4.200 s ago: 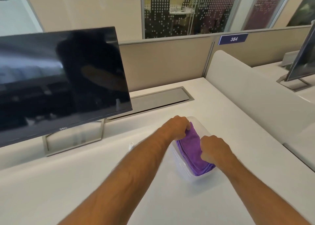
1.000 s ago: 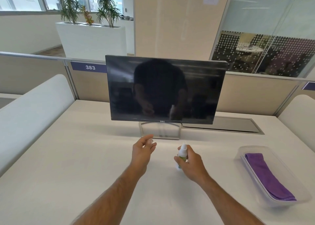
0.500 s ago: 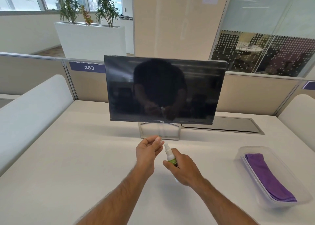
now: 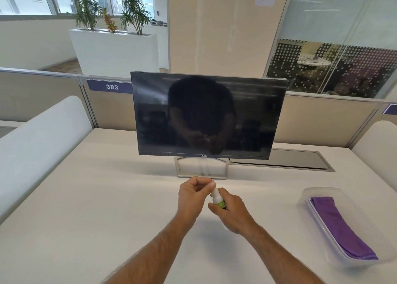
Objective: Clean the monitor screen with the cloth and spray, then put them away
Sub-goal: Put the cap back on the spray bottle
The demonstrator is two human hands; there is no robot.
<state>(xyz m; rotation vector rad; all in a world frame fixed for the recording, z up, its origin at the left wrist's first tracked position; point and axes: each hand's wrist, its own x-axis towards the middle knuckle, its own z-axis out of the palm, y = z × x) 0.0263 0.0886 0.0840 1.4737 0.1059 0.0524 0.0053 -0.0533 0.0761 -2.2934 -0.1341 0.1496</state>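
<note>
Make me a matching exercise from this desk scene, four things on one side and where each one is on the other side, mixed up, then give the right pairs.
Things
1. spray bottle
2. purple cloth
3. Dell monitor
4. clear plastic container

Places
A. upright on its stand at the back of the desk
B. lying folded inside the container
C. held in the right hand, its cap pinched by the left hand
D. on the desk at the far right

Pairs: 1-C, 2-B, 3-A, 4-D

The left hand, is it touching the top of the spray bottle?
Touching. The head view shows the left hand pinching the white top of the spray bottle, while the right hand grips its body.
</note>
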